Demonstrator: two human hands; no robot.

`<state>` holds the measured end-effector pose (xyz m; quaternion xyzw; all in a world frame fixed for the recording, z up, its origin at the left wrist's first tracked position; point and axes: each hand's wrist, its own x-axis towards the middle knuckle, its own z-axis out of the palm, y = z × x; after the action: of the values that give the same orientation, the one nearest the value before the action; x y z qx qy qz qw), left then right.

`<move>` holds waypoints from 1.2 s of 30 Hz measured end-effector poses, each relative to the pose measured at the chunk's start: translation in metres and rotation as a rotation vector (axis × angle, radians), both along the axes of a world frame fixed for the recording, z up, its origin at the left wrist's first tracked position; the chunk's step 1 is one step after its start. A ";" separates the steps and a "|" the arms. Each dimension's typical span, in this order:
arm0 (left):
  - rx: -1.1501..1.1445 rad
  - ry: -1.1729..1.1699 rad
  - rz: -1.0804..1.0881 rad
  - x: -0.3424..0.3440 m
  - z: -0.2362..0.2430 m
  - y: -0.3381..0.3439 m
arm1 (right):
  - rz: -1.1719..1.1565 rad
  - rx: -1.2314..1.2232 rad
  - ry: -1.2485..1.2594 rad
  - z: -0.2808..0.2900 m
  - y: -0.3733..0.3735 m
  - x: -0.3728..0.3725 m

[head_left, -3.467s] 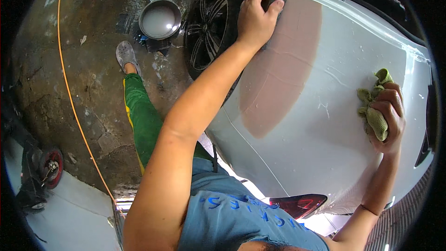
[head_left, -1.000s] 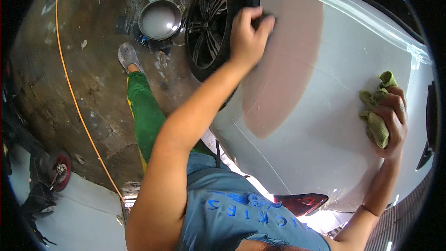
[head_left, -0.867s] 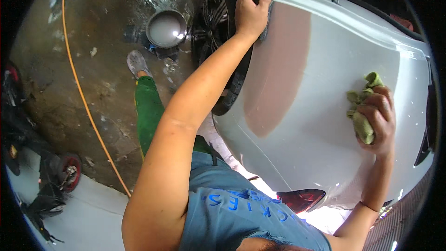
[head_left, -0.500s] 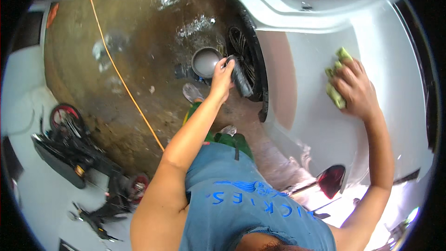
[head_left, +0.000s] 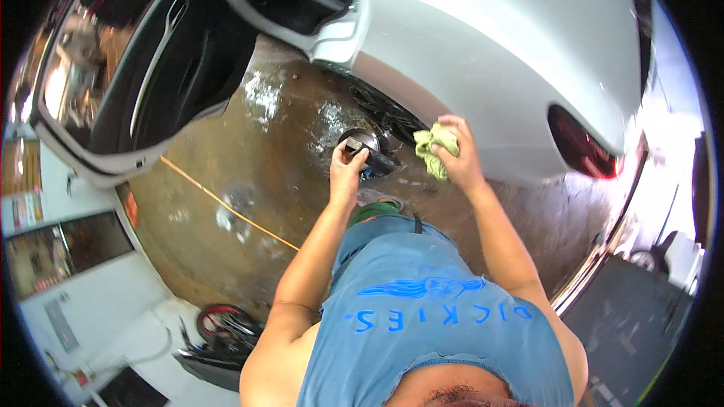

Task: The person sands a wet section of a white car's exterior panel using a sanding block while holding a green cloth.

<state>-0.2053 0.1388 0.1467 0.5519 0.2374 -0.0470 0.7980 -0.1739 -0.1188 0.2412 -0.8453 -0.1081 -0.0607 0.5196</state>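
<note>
My left hand (head_left: 347, 173) grips a dark flat sanding block (head_left: 360, 147) low over a round metal basin (head_left: 362, 138) on the wet floor. My right hand (head_left: 458, 158) clutches a crumpled green cloth (head_left: 434, 149) just below the lower edge of the white car body (head_left: 490, 45). Both hands are off the panel. A dark wheel (head_left: 385, 113) sits under the arch behind the basin.
The car's open door (head_left: 143, 68) hangs at upper left. An orange hose (head_left: 226, 207) crosses the wet brown floor (head_left: 264, 158). A red tail light (head_left: 581, 143) is at right. A small wheeled machine (head_left: 226, 332) lies at lower left.
My left hand left the sanded pink patch and dropped with the block to the basin. My right hand came off the panel with the cloth. The view swung far downward.
</note>
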 end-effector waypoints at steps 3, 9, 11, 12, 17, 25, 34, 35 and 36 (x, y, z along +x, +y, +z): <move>0.065 0.080 -0.074 -0.023 0.001 -0.034 | -0.346 0.265 0.276 -0.035 -0.024 -0.091; 0.103 0.146 -0.274 -0.088 0.011 -0.103 | -0.418 0.161 0.219 -0.024 -0.034 -0.190; -0.087 0.194 -0.285 -0.109 0.031 -0.119 | -0.308 -0.027 -0.031 -0.012 -0.014 -0.206; -0.192 0.193 -0.320 -0.120 0.041 -0.125 | -0.236 -0.104 -0.099 -0.006 -0.008 -0.213; -0.500 0.143 -0.421 -0.150 0.022 -0.080 | 0.099 -0.303 -0.174 0.019 0.035 -0.244; -0.644 0.191 -0.231 -0.211 0.045 0.006 | 0.118 -0.423 -0.107 0.044 0.080 -0.265; -0.555 0.114 -0.116 -0.229 0.057 0.097 | 0.168 -1.000 -0.442 -0.007 0.150 -0.212; -0.551 0.100 -0.077 -0.230 0.058 0.111 | 0.211 -0.928 -0.585 -0.010 0.166 -0.202; -0.548 0.087 -0.040 -0.231 0.059 0.126 | 0.252 -0.853 -0.726 -0.013 0.183 -0.193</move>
<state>-0.4362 0.2652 0.2057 0.3173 0.2390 -0.1488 0.9056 -0.3667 0.0642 0.2282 -0.8858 -0.3943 -0.2358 0.0655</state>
